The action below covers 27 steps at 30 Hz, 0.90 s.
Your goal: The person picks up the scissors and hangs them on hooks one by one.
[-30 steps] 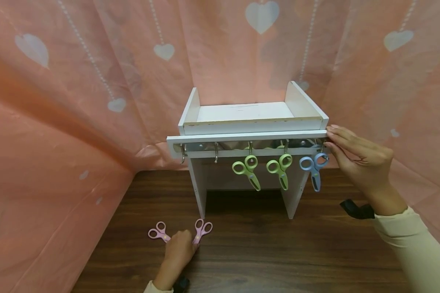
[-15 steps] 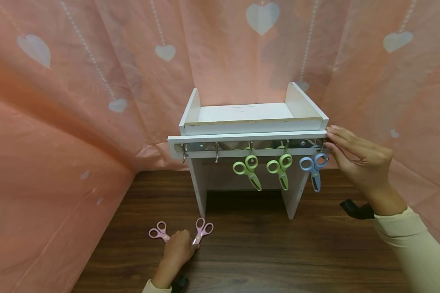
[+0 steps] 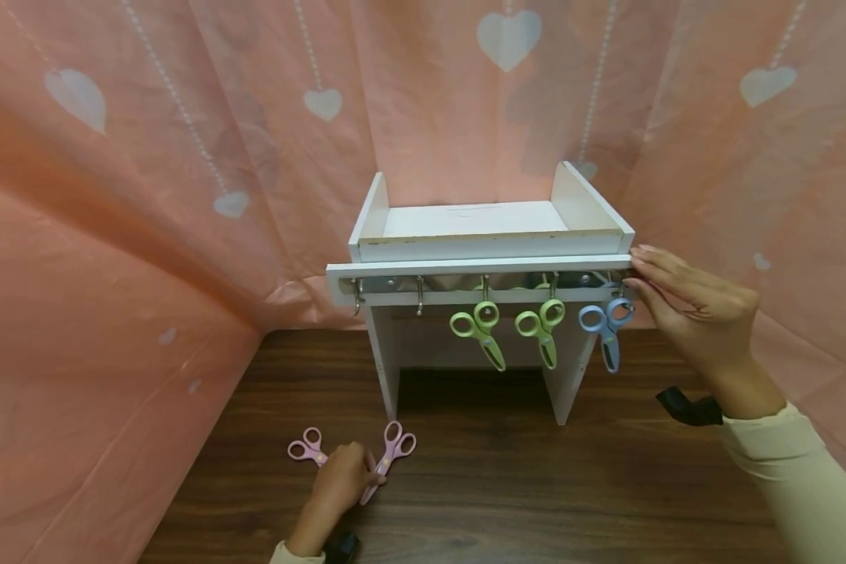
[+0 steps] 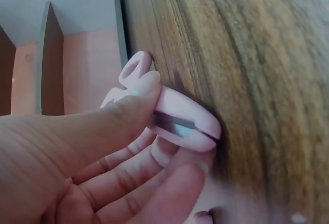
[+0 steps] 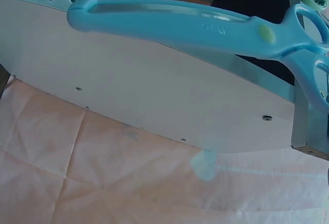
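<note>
My left hand (image 3: 341, 476), low on the floorboards, pinches pink scissors (image 3: 393, 446) by the blade part, with the handle loops pointing away from me. In the left wrist view the thumb lies on top of the pink scissors (image 4: 177, 106), close over the wood. A second pair of pink scissors (image 3: 308, 446) lies just left of that hand, its blades hidden behind it. My right hand (image 3: 712, 313) grips the right end of the white hook rail (image 3: 451, 265). Beside its fingertips, blue scissors (image 3: 609, 333) hang from a hook; the right wrist view shows these blue scissors (image 5: 180, 26) large.
Two green scissors, one at the middle hook (image 3: 486, 288) and one to its right (image 3: 541, 329), hang from the rail. Two hooks at the left (image 3: 419, 298) bear nothing. Behind the rail stands a white shelf unit (image 3: 585, 200), before a pink heart-patterned curtain (image 3: 437, 117).
The pink scissors at my left hand have shifted slightly right, and their blades now show past the fingertips. My right hand stays on the rail, and the hanging scissors keep their places.
</note>
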Tool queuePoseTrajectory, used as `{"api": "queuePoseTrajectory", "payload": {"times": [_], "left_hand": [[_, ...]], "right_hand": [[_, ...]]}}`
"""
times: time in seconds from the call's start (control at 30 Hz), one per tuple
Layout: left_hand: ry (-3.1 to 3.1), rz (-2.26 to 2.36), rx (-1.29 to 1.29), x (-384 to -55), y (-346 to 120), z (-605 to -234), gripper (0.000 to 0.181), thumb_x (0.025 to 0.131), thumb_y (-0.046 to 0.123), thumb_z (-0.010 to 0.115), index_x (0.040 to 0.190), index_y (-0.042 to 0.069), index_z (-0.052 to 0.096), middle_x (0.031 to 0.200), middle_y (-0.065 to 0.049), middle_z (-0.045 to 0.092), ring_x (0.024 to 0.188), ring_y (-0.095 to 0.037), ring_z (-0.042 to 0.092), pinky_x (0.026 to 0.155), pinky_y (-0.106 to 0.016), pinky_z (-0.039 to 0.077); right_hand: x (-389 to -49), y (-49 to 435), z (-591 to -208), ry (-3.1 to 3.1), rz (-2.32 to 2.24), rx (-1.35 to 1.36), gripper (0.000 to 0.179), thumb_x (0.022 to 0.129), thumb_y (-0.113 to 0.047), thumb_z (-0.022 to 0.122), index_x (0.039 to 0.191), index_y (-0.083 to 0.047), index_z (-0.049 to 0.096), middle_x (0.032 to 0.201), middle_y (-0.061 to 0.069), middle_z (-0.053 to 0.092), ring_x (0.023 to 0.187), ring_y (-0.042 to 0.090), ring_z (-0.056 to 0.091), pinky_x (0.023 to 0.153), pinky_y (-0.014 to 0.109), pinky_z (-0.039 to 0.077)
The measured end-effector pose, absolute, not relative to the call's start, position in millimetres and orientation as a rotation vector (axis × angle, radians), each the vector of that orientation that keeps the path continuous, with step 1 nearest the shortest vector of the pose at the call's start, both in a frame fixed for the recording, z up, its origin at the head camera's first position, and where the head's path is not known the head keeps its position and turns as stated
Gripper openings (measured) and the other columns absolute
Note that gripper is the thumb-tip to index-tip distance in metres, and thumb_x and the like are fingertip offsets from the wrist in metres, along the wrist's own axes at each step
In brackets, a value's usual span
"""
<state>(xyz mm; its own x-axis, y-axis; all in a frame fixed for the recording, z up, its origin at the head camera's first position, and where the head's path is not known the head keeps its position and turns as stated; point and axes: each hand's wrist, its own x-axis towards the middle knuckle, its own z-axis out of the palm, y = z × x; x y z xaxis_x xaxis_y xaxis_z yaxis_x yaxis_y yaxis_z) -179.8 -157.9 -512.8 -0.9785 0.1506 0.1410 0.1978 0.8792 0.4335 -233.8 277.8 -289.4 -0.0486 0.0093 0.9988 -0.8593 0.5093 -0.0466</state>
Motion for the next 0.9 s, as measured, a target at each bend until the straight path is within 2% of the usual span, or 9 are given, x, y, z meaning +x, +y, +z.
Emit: {"api": "queuePoseTrajectory", "payload": {"times": [0.17, 0.37, 0.63, 0.9], "left_hand": [[-2.942, -0.794, -0.324, -181.2, -160.5, -515.7, 0.019, 0.072, 0.017, 0.090, 0.071, 0.016, 0.070, 0.059, 0.010, 0.056, 0.054, -0.006, 0.048, 0.049, -0.027, 0.039], [-2.914, -0.929, -0.382, -181.3, -163.5, -517.0, 0.019, 0.075, 0.012, 0.087, 0.072, 0.015, 0.069, 0.057, 0.012, 0.058, 0.049, -0.002, 0.048, 0.048, -0.024, 0.040], [-2.880, -1.041, -0.443, -184.4, -166.2, -519.7, 0.019, 0.077, 0.009, 0.085, 0.073, 0.013, 0.068, 0.059, 0.010, 0.063, 0.049, 0.001, 0.049, 0.049, -0.021, 0.042], [-2.807, -1.204, -0.470, -190.6, -163.9, -511.5, 0.015, 0.079, 0.006, 0.084, 0.078, 0.007, 0.069, 0.066, 0.004, 0.065, 0.054, 0.001, 0.052, 0.048, -0.021, 0.046]], "right_hand": [[-234.1, 278.8, -291.2, -1.441, 0.843, 0.793, 0.034, 0.085, -0.025, 0.084, 0.091, 0.008, 0.079, 0.095, 0.027, 0.073, 0.100, 0.024, 0.074, 0.093, 0.023, 0.055], [-234.7, 277.8, -290.6, -1.442, 0.842, 0.790, 0.033, 0.085, -0.024, 0.084, 0.091, 0.008, 0.079, 0.095, 0.027, 0.073, 0.100, 0.025, 0.074, 0.094, 0.023, 0.055], [-234.9, 277.0, -290.7, -1.437, 0.856, 0.772, 0.030, 0.084, -0.020, 0.085, 0.090, 0.008, 0.079, 0.095, 0.028, 0.073, 0.100, 0.025, 0.074, 0.094, 0.025, 0.055], [-235.3, 277.2, -290.5, -1.456, 0.846, 0.751, 0.026, 0.085, -0.018, 0.085, 0.091, 0.007, 0.079, 0.096, 0.026, 0.073, 0.099, 0.022, 0.074, 0.093, 0.022, 0.054]]}}
